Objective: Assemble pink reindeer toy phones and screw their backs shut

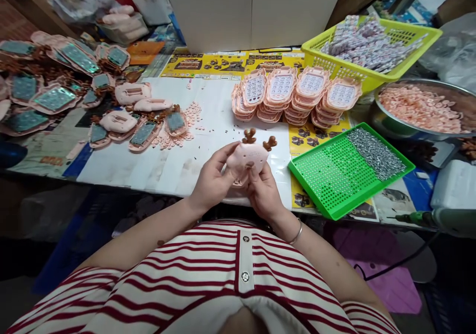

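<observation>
Between my two hands is a pink toy casing [250,154] with two brown antlers, raised just above the front of the white work sheet. My left hand [214,175] grips its left side, thumb on the near face. My right hand [263,188] pinches its lower right edge with thumb and fingers. Beneath it, partly hidden by my hands, another pink part [238,181] shows. Small pink pieces [191,116] lie scattered to the left, near several pink casings with teal circuit boards [143,133].
Stacked pink keypad panels [281,85] stand behind my hands. To the right are a green perforated tray [320,175] with screws, a yellow basket [323,64], a metal bowl [383,113] of pink parts, and an electric screwdriver [446,220]. Casings with boards [55,98] are heaped far left.
</observation>
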Demonstrator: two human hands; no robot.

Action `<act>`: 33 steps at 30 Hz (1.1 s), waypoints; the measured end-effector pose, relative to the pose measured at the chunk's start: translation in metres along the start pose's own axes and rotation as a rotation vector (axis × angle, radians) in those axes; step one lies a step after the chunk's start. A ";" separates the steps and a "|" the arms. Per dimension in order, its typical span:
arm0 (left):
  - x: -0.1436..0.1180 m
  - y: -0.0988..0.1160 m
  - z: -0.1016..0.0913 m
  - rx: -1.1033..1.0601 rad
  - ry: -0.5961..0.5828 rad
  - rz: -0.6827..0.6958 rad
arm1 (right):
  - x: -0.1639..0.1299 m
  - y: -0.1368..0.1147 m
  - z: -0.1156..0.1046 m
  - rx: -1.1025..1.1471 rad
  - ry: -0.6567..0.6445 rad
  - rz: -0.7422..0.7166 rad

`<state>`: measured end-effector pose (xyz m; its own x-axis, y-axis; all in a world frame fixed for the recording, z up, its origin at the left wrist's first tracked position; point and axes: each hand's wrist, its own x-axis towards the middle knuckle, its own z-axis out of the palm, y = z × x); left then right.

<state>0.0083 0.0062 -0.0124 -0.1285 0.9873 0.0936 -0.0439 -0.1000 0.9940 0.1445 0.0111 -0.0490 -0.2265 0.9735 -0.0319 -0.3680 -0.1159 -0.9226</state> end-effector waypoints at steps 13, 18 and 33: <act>0.010 0.007 0.007 -0.048 0.036 0.049 | 0.006 -0.003 0.000 0.037 0.048 0.053; 0.026 0.014 -0.004 -0.141 -0.094 -0.094 | 0.015 -0.008 0.001 -0.021 0.028 0.035; 0.059 0.095 -0.183 -0.255 0.662 -0.050 | 0.013 -0.023 -0.008 -0.161 -0.079 0.275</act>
<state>-0.1848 0.0320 0.0768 -0.6919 0.7168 -0.0861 -0.2854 -0.1620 0.9446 0.1571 0.0285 -0.0317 -0.3692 0.8909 -0.2646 -0.1378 -0.3341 -0.9324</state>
